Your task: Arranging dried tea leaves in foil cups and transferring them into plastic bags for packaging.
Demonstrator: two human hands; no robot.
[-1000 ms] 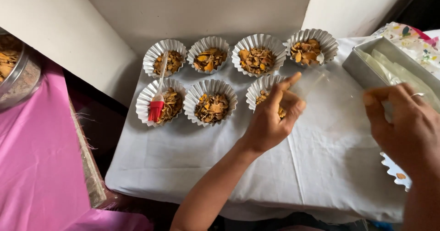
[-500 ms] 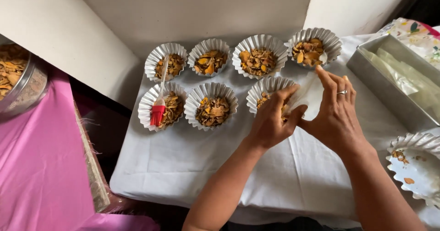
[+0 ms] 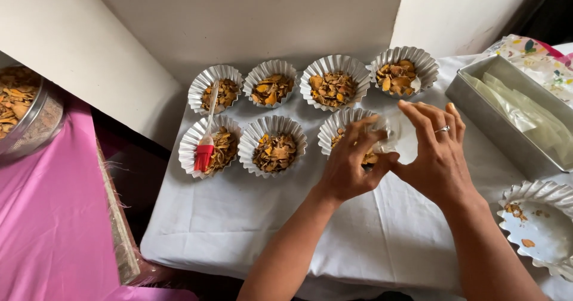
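Clear, thin plastic bag was pinched between both hands, left hand and right hand, its long axis running away from the person, just above the seventh filled fluted foil cup. Six filled cups beyond the hands remained unbagged, as it appeared; a near-empty foil cup lay right of the hands on the bench.

I see a small clear plastic bag, crumpled and see-through, held up between both hands just above the white cloth. Right beside it sits a fluted foil cup of orange-brown chips, upright, third in the near row.
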